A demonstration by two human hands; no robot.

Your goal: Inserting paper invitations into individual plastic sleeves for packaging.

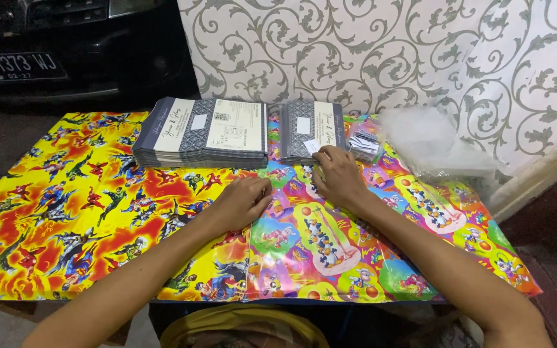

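Frame centre: our left hand (245,203) rests loosely curled on the colourful cartoon table cover (85,219), holding nothing. Our right hand (338,175) pinches a small white label (311,147) at the near edge of the smaller card stack (312,129). Larger card stack (201,132) upper left; clear plastic bags (430,138) upper right.

A low table covered with bright cartoon-printed wrapping paper (98,212) fills the view. At its far edge, left of centre, lies a wide stack of grey and cream printed cards (201,132). Just right of it lies a smaller stack of similar cards (311,129), then a bundle of small clear sleeves (363,144), then crumpled clear plastic bags (433,142) against a scroll-patterned wall (381,51). The left hand (243,203) rests mid-table; the right hand (335,174) touches the smaller stack's front edge.
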